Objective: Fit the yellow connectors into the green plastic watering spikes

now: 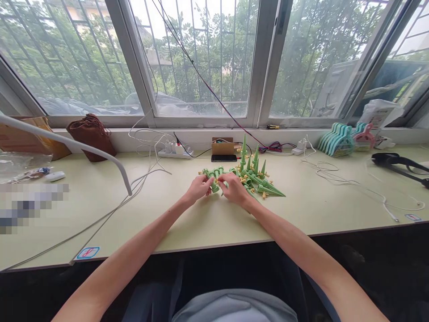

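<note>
In the head view my left hand point(198, 188) is closed around a green plastic watering spike point(215, 187), just above the table. My right hand point(233, 188) meets it from the other side, its thumb and fingertips pinched at a small yellow valve point(216, 180) on the spike; the fingers partly hide the contact. Right beyond the hands lies a heap of green watering spikes point(268, 188) with yellow valves, some upright on their wide ends, others on their sides. More green spike tops point(217, 170) stand just behind my fingers.
A black phone point(224, 158) lies before a small open cardboard box point(222, 146). White cables cross the table point(174, 223) on both sides. At the back are a power strip point(176, 153), a brown pouch point(91, 136) and turquoise hangers point(337, 139). A white curved rod point(83, 145) juts in at left.
</note>
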A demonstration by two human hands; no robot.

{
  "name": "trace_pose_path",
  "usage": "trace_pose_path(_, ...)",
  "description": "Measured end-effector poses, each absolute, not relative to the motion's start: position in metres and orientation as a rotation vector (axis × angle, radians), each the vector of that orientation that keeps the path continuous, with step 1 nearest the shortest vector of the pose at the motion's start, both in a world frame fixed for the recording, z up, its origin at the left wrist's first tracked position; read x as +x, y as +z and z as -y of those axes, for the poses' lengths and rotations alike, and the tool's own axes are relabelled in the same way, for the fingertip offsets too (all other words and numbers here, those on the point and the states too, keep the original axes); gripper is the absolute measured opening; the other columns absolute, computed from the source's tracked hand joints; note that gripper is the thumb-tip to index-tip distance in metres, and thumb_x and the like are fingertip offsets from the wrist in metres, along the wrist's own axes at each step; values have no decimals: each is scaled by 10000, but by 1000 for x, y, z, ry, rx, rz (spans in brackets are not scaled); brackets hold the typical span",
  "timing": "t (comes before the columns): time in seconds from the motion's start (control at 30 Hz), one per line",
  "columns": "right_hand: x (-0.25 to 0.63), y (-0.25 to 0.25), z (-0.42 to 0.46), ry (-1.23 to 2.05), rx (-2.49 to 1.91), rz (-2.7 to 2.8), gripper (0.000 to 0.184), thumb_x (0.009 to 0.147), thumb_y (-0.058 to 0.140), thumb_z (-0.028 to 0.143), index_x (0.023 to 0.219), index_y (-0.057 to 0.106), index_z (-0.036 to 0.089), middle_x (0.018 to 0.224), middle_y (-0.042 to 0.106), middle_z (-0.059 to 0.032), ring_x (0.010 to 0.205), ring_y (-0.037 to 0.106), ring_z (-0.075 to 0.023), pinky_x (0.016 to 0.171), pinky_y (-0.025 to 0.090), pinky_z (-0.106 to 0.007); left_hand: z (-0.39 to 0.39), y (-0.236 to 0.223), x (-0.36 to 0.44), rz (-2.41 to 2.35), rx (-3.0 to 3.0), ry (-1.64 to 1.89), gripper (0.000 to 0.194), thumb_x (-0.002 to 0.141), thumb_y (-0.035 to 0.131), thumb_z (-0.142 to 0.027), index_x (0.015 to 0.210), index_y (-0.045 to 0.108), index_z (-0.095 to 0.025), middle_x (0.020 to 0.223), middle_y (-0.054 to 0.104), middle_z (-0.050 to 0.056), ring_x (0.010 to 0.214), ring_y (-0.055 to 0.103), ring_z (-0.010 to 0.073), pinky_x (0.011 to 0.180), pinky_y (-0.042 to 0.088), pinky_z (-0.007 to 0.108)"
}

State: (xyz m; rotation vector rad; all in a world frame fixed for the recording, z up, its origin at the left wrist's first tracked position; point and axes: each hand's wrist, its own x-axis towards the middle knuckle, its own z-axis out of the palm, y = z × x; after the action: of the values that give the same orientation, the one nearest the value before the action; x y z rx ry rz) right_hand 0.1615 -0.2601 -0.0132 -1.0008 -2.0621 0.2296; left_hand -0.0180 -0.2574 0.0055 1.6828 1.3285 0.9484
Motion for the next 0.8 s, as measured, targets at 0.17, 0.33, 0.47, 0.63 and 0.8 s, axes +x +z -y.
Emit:
trace_pose_path(0.17, 161, -13, 261, 234, -989, 2052, 144, 943, 505, 158, 895, 640, 173, 895, 694, -71, 902, 559, -202, 877, 419, -317, 258, 5, -18, -1331, 1688, 957, 333, 841, 612, -507, 759, 527, -196, 545, 590, -12, 485, 556, 134, 548, 462, 284)
trace_pose_path(0.33, 162, -14, 260, 232, -960, 2035, 132, 942, 516, 159, 890, 636, 172, 884, 692, -68, 885, 559, -198, 865, 428, -311, 256, 3, -18, -1337, 1667, 969, 339, 836, 621, -505, 747, 522, -194, 538, 593, -8, 476, 553, 132, 535, 460, 282)
trace_pose_path(0.47, 162, -16, 258, 244, -924, 2012, 121, 930, 531, 150, 869, 630, 181, 865, 693, -63, 865, 565, -200, 847, 439, -320, 257, 3, -18, -1344, 1646, 980, 346, 837, 621, -501, 726, 513, -193, 521, 593, -5, 474, 553, 134, 535, 463, 281)
trace_pose_path(0.63, 161, -18, 257, 253, -871, 1992, 109, 916, 543, 141, 862, 625, 187, 856, 697, -70, 862, 574, -213, 832, 447, -336, 257, 4, -17, -1336, 1599, 1004, 326, 833, 636, -479, 733, 531, -187, 507, 584, -7, 470, 552, 140, 530, 458, 281)
trace_pose_path(0.8, 161, -18, 257, 261, -865, 1986, 109, 914, 547, 146, 849, 621, 195, 849, 691, -65, 848, 575, -211, 817, 444, -337, 256, 2, -16, -1344, 1597, 1030, 298, 844, 634, -453, 739, 551, -186, 517, 592, -7, 462, 551, 142, 524, 455, 282)
